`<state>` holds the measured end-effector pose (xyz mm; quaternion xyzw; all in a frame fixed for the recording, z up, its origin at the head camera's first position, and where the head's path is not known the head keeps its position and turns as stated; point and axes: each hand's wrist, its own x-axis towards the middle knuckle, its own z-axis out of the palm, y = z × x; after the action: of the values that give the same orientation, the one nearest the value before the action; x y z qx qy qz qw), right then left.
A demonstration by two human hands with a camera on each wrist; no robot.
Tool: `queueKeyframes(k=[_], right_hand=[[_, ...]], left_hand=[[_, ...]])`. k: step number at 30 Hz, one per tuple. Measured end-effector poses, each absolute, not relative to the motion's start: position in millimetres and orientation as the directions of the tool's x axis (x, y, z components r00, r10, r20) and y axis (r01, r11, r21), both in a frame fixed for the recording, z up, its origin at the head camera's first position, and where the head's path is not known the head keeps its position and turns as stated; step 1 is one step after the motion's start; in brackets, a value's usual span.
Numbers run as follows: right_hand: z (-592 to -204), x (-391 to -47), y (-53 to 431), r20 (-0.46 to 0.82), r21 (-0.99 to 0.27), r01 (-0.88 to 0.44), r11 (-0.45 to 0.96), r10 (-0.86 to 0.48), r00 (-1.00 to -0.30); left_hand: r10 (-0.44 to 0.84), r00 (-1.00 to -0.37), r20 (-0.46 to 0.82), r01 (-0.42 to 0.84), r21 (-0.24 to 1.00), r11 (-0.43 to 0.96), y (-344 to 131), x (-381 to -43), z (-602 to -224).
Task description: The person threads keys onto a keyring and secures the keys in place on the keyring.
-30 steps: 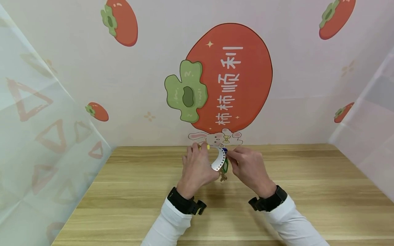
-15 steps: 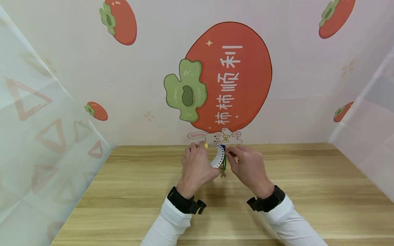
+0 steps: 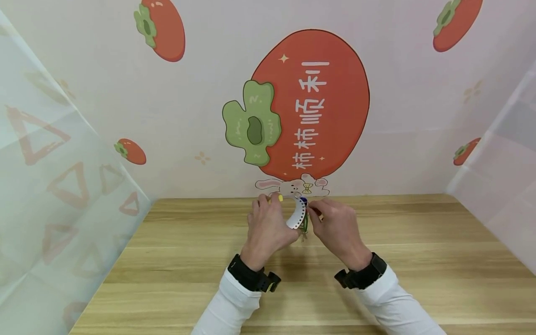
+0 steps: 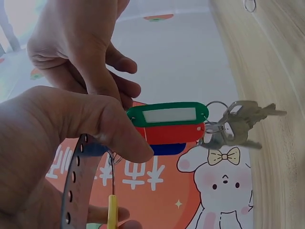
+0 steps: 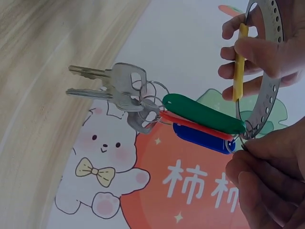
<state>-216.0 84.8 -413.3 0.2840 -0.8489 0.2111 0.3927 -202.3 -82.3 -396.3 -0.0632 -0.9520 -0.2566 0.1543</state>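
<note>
My left hand [image 3: 270,225] grips a curved metal key holder [image 5: 268,107] with a row of holes along its edge and a yellow sleeve [image 5: 240,62]. At its perforated edge, my right hand [image 3: 338,228] pinches a small wire ring [image 5: 243,141]; whether the ring passes through a hole cannot be told. Green [image 5: 205,114], red [image 5: 198,126] and blue [image 5: 202,139] key tags hang together beside the holder. Several silver keys [image 5: 126,86] dangle from rings at the tags' other ends. In the left wrist view the left thumb partly covers the tags.
A wooden tabletop [image 3: 188,260] lies beneath both hands. Behind it stands a white backdrop [image 3: 402,116] printed with persimmons and a rabbit, with pale side panels left and right. A small metal ring [image 4: 249,5] shows at the left wrist view's top edge.
The right hand has shifted slightly left, staying close to the holder's edge. The holder and tags have risen and turned a little; the left hand keeps its grip.
</note>
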Motion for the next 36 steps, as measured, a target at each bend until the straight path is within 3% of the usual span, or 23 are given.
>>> queueKeyframes(k=[14,21,36], right_hand=[[-412.2,-219.4,92.9,0.767,-0.033,-0.713,0.701,-0.439,-0.468],[-412.7,-219.9,93.9,0.771,-0.147,-0.704,0.695,-0.365,-0.522],[-412.4,-219.4,89.1,0.769,-0.267,-0.719,0.642,-0.308,-0.561]], left_hand=[[0.067,-0.949,0.308,0.213,0.47,0.856,-83.3,-201.0,-396.1],[0.05,-0.945,0.324,0.211,0.482,0.85,-83.6,-201.9,-395.7],[0.021,-0.956,0.293,0.179,0.522,0.834,-85.1,-201.1,-392.4]])
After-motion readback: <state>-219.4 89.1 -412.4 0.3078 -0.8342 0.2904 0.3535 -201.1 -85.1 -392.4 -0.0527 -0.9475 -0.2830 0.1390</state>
